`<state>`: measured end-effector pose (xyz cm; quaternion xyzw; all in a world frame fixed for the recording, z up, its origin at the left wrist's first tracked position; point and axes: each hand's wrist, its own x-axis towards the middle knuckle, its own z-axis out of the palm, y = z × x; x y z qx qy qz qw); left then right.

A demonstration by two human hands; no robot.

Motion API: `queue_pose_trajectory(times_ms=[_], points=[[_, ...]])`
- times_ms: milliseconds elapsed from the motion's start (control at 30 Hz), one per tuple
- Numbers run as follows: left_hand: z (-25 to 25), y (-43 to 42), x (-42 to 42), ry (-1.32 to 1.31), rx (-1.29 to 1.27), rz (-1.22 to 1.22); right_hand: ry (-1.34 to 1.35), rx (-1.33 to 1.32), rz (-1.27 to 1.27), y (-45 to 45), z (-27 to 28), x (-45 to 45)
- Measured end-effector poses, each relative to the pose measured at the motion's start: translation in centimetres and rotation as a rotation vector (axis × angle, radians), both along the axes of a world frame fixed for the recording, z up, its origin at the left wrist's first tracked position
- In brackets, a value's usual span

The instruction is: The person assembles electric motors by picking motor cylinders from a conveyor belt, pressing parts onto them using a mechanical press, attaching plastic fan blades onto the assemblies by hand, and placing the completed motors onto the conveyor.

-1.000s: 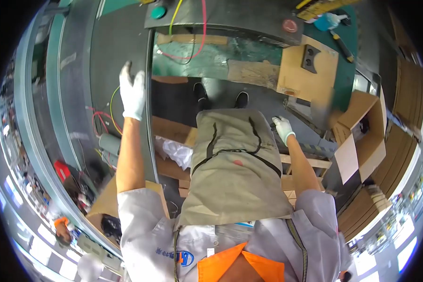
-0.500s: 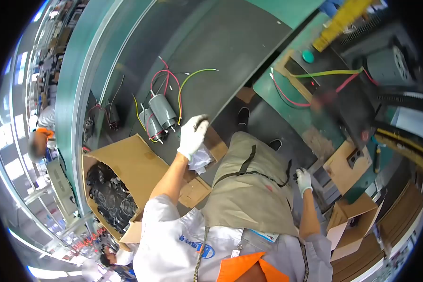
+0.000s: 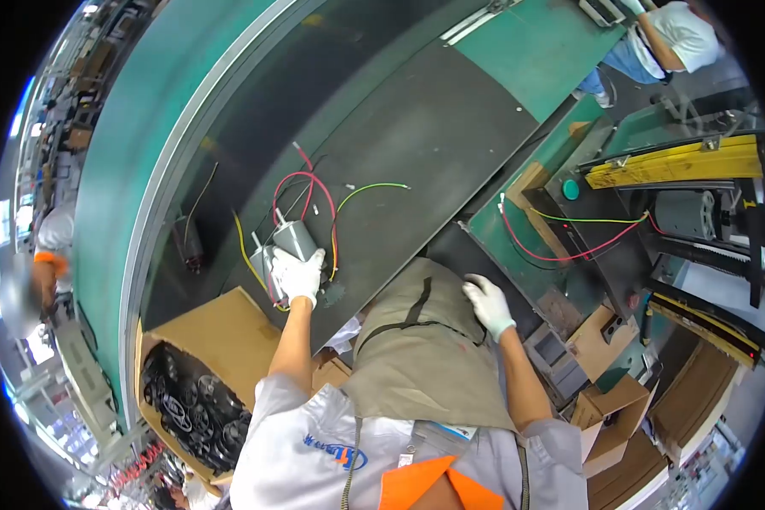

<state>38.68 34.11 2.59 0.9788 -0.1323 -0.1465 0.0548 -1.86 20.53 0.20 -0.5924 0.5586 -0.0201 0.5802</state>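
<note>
My left hand (image 3: 298,276), in a white glove, is closed over the lower end of a grey cylindrical motor (image 3: 293,240) on the dark bench top (image 3: 416,127). Another grey motor (image 3: 258,259) lies against it, partly hidden by the hand. Red, black and yellow-green wires (image 3: 335,212) trail from the pair across the surface. Also gloved, my right hand (image 3: 488,304) hovers beside the apron (image 3: 433,365) with its fingers stretched out and nothing in them.
A cardboard box (image 3: 229,327) of black ring-shaped parts stands at lower left. On the right, a fixture with a yellow bar (image 3: 680,163) holds another wired motor (image 3: 684,214). An open carton (image 3: 612,416) sits at lower right. A person (image 3: 680,38) stands at upper right.
My left hand has moved forward and left from the bench edge onto the motor. My right hand has come up and inward, its fingers now extended. The view has shifted.
</note>
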Motion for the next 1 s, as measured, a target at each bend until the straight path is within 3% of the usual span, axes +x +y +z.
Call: queue_pose_trajectory(times_ms=[100,267,367,433,467,500,567,600,667,733,767,800,833,867,933,1000], points=[[-0.7,-1.6,-0.4,0.046,-0.135,0.035,-0.037,0.012,0.126,-1.9,2.4,6.2],[-0.4,-0.5,3.2,0.291,-0.390,0.116,-0.354,0.372,0.201,-3.2,2.7,17.3],[0.2,-0.5,2.6,0.708,-0.904,0.403,-0.317,0.520,0.060,-1.9,1.6,24.5],[-0.2,0.1,1.1,0.988,-1.155,0.590,-0.417,0.403,0.069,-0.8,2.6,29.1],[-0.2,-0.1,0.3,1.129,-1.259,0.659,-0.265,0.235,0.307,-1.8,9.4,30.1],[-0.8,-0.2,-0.9,1.395,-1.480,0.572,-0.234,0.169,0.598,-2.2,13.7,31.3],[-1.9,-1.0,-2.3,1.665,-1.709,0.464,-0.213,-0.387,1.001,0.5,14.7,31.8],[-2.4,-1.3,-2.8,1.675,-1.630,0.527,-0.218,-0.880,1.080,2.8,13.6,31.0],[-3.5,-2.2,-3.8,1.695,-1.468,0.646,-0.138,-0.983,1.185,1.4,13.2,30.4],[-4.5,-2.4,-4.7,1.707,-1.285,0.762,-0.505,-0.742,0.768,-1.9,11.2,29.6],[-4.8,-2.5,-5.0,1.706,-1.196,0.815,-0.326,-0.687,0.777,-5.6,12.4,28.7],[-5.1,-2.6,-4.6,1.985,-1.236,0.739,-0.129,-0.762,0.562,-8.2,12.4,28.0],[-4.2,-3.4,-4.7,2.086,-1.210,0.687,-0.101,-0.726,0.285,-9.9,12.7,27.1],[-2.7,-4.6,-4.5,2.189,-1.181,0.624,0.007,-0.643,0.269,-11.1,9.2,25.7],[-1.4,-6.0,-4.1,2.206,-1.102,0.538,-0.084,-0.063,0.183,-12.7,8.4,24.8],[-1.4,-7.2,-4.0,2.123,-1.098,0.245,-0.179,0.035,0.097,-12.9,8.1,24.0]])
